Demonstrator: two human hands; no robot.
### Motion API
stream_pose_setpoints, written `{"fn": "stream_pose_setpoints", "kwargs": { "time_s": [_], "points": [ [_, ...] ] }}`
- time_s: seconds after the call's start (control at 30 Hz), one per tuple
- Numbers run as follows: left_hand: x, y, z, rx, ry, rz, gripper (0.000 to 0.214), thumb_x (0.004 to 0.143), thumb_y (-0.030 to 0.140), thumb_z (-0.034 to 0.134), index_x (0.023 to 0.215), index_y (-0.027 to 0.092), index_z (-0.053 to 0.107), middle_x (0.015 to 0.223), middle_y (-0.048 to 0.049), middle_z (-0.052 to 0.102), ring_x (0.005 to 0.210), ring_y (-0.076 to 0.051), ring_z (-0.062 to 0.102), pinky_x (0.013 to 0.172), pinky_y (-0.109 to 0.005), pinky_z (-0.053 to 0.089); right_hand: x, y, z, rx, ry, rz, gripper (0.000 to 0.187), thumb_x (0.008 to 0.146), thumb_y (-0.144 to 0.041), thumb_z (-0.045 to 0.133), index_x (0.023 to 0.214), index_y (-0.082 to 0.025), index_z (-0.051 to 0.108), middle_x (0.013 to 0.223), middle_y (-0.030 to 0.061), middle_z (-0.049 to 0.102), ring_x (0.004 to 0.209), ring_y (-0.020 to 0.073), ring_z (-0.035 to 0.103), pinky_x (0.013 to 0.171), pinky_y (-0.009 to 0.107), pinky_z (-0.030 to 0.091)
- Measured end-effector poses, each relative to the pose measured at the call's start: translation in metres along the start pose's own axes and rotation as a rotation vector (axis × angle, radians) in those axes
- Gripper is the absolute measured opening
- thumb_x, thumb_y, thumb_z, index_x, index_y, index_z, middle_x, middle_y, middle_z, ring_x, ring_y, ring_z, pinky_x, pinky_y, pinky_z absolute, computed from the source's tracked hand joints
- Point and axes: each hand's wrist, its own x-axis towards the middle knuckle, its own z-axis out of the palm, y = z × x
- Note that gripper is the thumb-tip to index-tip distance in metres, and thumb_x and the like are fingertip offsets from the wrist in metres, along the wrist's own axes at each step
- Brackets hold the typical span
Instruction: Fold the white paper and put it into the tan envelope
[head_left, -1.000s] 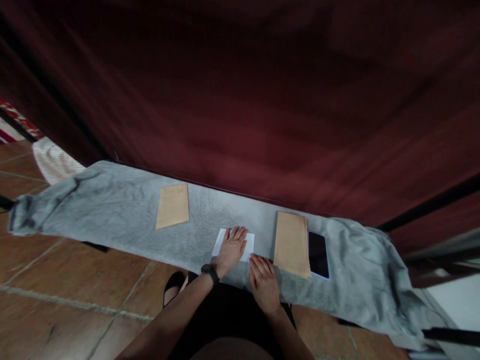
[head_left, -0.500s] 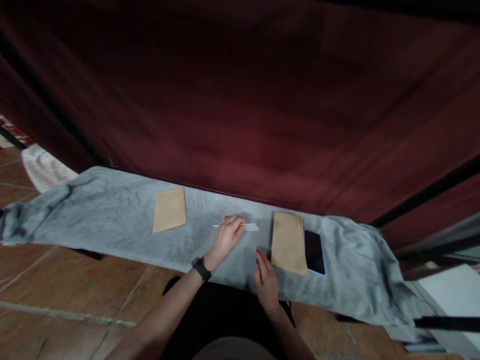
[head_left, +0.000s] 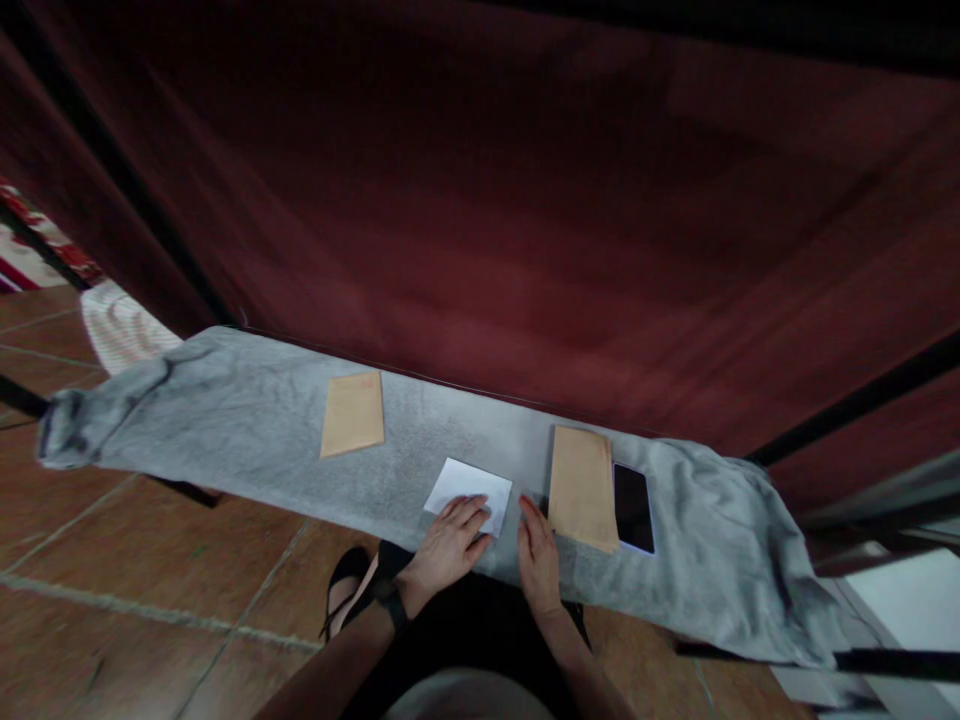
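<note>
While the left hand (head_left: pixel 450 545) rests loosely spread on the white paper (head_left: pixel 463 478), nothing looks pinched.
Right of the paper, the right hand (head_left: pixel 538 560) is straight-fingered, apparently empty; uneven pressure could skew the paper on the grey cloth (head_left: pixel 247 410) beneath, or a rightward sweep could knock the brown envelopes (head_left: pixel 583 490).

Long, narrow tabletop (head_left: pixel 420 415), draped in a soft grey cloth (head_left: pixel 731 545) that lies fairly smooth along the middle and gathers into folds at both ends. Directly on the cloth, from left to right: a flat, tan paper envelope (head_left: pixel 353 414); a white, four-sided sheet of paper (head_left: pixel 474 477), near the front edge; a stack of tan paper envelopes (head_left: pixel 582 487); and, just beside the stack, a dark-screened, pale-purple-edged phone (head_left: pixel 634 508).
</note>
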Motion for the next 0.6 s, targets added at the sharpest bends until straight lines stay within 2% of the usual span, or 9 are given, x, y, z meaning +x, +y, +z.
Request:
{"fn": "stream_pose_setpoints", "kwargs": {
  "time_s": [0.13,0.23,0.4,0.5,0.6],
  "points": [
    [0.009,0.0,-0.001,0.044,-0.028,-0.041,0.036,0.099,0.031,0.041,0.128,0.02,0.06,0.141,-0.0092,0.056,0.129,-0.022,0.052,0.111,-0.042,0.037,0.014,-0.016,0.015,0.035,-0.013,-0.043,0.045,0.1,-0.031,0.032,0.136,-0.019,0.056,0.141,0.0109,0.055,0.132,0.0209,0.05,0.112,0.043,0.041],
    [0.017,-0.005,0.009,0.132,-0.066,-0.085,0.045,0.099,0.027,0.038,0.139,0.014,0.051,0.15,-0.0141,0.047,0.137,-0.024,0.045,0.113,-0.043,0.033,0.029,-0.031,0.034,-0.017,-0.097,-0.068,0.048,0.101,-0.032,0.028,0.14,-0.016,0.052,0.146,0.0105,0.051,0.136,0.0187,0.045,0.114,0.04,0.038],
    [0.02,-0.016,0.026,0.254,-0.112,-0.086,0.059,0.094,0.024,0.041,0.151,0.014,0.034,0.159,-0.015,0.032,0.148,-0.025,0.025,0.119,-0.047,0.019,0.041,-0.04,0.052,-0.312,-0.281,-0.122,0.054,0.103,-0.034,0.02,0.147,-0.009,0.042,0.152,0.0135,0.043,0.143,0.0209,0.036,0.118,0.044,0.028],
    [0.018,-0.022,0.025,0.285,-0.114,-0.075,0.059,0.096,0.026,0.037,0.154,0.018,0.029,0.16,-0.0123,0.029,0.149,-0.024,0.022,0.12,-0.047,0.016,0.038,-0.037,0.053,-0.472,-0.3,-0.124,0.058,0.104,-0.038,0.019,0.149,-0.007,0.038,0.155,0.0156,0.037,0.145,0.0233,0.031,0.12,0.046,0.022],
    [0.016,-0.029,0.017,0.276,-0.099,-0.083,0.059,0.097,0.035,0.038,0.153,0.02,0.03,0.16,-0.012,0.031,0.148,-0.025,0.024,0.12,-0.049,0.014,0.033,-0.032,0.055,-0.552,-0.294,-0.11,0.06,0.104,-0.04,0.015,0.15,-0.005,0.036,0.157,0.0168,0.032,0.146,0.0244,0.028,0.12,0.046,0.021]
  ]
}}
